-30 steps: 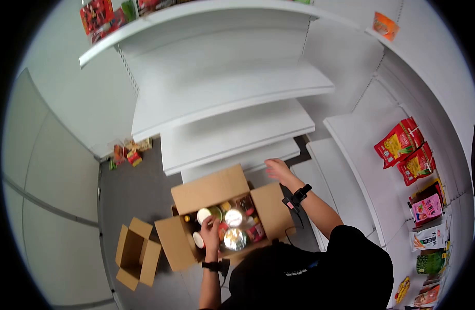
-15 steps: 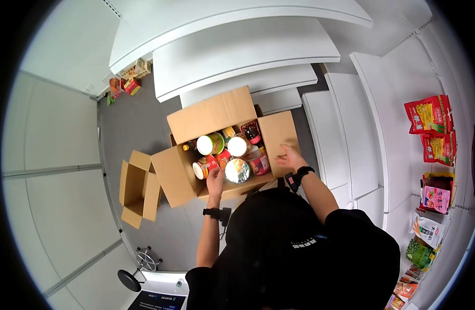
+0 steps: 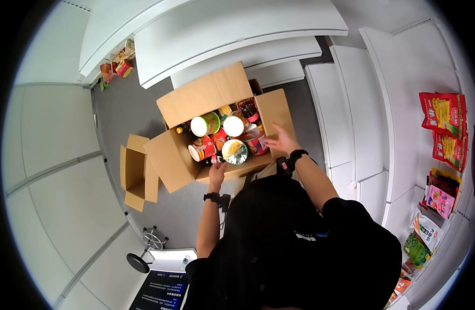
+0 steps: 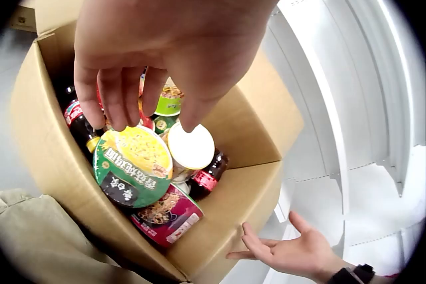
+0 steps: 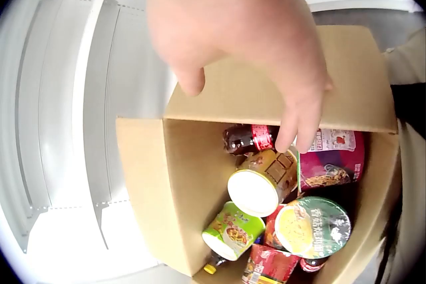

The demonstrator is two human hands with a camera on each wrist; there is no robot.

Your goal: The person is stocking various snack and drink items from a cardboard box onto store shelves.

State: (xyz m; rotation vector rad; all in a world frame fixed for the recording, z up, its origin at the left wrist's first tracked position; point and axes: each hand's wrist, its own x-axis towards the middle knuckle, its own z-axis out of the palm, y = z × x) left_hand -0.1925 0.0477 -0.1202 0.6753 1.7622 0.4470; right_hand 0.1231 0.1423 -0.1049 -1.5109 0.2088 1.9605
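Note:
My left hand (image 3: 217,174) hangs over the near side of an open cardboard box (image 3: 202,102), its bent fingers close to the green-lidded noodle bowl (image 4: 133,166). Nothing shows in its grasp. At the box's right flap, my right hand (image 3: 282,141) has its fingers spread, fingertips near the purple noodle tub (image 5: 331,159). Packed inside are a green noodle cup (image 5: 233,231), a cup with a white lid (image 3: 234,125), a red noodle cup (image 3: 202,148) and dark drink bottles (image 5: 247,139).
A smaller open carton (image 3: 136,173) stands on the floor at left. White shelves (image 3: 237,23) rise behind the box. Snack bags (image 3: 444,113) hang on the right wall, and a wheeled stool (image 3: 139,262) stands at lower left. Packets (image 3: 121,67) lie in the far corner.
My left hand has come from the white-topped cups down to the box's near side. The right hand has come in from beyond the right flap to the tub. The head view has tilted down.

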